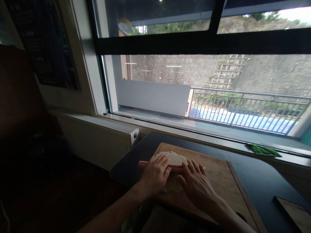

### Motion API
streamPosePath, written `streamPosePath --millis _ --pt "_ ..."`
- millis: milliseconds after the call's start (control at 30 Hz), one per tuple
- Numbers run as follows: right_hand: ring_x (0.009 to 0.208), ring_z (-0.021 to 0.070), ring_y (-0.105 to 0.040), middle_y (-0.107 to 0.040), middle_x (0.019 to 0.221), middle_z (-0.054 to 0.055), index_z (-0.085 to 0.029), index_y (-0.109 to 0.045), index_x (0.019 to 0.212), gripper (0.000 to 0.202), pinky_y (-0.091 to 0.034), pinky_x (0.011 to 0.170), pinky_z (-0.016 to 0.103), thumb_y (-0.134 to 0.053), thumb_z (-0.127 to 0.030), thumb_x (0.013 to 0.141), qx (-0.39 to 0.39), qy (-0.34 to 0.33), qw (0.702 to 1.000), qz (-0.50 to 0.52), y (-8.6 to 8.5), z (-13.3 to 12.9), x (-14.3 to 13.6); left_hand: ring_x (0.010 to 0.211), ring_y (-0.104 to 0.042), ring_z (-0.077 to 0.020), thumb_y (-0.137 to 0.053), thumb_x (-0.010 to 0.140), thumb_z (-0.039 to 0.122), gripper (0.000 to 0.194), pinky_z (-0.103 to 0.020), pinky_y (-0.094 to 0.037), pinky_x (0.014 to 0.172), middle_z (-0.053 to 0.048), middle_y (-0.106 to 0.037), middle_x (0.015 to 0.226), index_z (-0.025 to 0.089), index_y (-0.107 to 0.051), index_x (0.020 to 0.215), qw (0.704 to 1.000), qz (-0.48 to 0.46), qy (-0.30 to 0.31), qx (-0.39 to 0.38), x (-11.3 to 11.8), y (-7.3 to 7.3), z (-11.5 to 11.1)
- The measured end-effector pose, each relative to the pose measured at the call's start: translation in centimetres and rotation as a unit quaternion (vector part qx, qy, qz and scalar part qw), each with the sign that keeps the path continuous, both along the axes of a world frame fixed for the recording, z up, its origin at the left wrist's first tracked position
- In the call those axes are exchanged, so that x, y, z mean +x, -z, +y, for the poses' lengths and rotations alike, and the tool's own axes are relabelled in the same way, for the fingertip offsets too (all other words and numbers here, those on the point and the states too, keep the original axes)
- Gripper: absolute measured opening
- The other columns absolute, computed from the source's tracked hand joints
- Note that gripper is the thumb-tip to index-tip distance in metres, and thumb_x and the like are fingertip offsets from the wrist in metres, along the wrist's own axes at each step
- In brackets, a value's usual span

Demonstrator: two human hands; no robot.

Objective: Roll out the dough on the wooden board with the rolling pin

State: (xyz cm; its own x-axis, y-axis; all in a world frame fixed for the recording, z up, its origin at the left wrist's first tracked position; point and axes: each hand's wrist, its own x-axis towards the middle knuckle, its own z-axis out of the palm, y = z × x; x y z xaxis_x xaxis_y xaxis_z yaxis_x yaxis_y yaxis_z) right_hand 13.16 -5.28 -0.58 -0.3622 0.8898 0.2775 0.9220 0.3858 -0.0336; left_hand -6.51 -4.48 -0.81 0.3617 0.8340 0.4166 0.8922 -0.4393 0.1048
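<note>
A pale, flattened piece of dough (173, 158) with an uneven edge lies on a wooden board (213, 171). Across its near side is a rolling pin (143, 164), whose wooden left end sticks out past my left hand (156, 171). That hand rests on the pin's left part with its fingers stretched forward, the tips at the dough's edge. My right hand (196, 178) lies over the pin's right part, fingers extended and slightly apart. Between the hands a reddish strip of the pin shows. The palms hide much of the pin.
The board sits on a dark table (257, 174) with rounded corners. A phone-like dark object (295, 213) lies at the table's right. A green cloth (263, 150) is on the windowsill, and a white radiator (97, 139) stands left of the table.
</note>
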Motion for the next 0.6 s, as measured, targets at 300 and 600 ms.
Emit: streamPosePath --millis 300,600 --pt "0.118 0.0252 -0.039 -0.053 0.121 0.009 -0.029 -0.056 0.110 0.043 -0.035 0.087 0.045 -0.021 -0.047 0.092 -0.048 0.066 0.996 0.020 -3.1 11.2 -2.1 0.131 -0.026 -0.0293 -0.019 0.090 0.048 0.051 -0.059 -0.022 0.099 -0.009 -0.044 0.136 0.023 -0.051 0.122 0.969 0.032 -0.134 -0.207 1.8 -2.8 13.9" --pt "0.132 0.0240 -0.022 -0.035 0.141 0.008 -0.022 -0.040 0.132 0.055 -0.017 0.106 0.041 -0.021 -0.053 0.090 0.012 0.022 0.999 0.040 -0.5 1.8 -0.8 0.132 -0.026 -0.0225 -0.024 0.093 0.039 0.047 -0.046 -0.017 0.108 -0.007 -0.041 0.139 0.019 -0.043 0.131 0.999 0.028 -0.030 0.018 0.6 0.0 3.2"
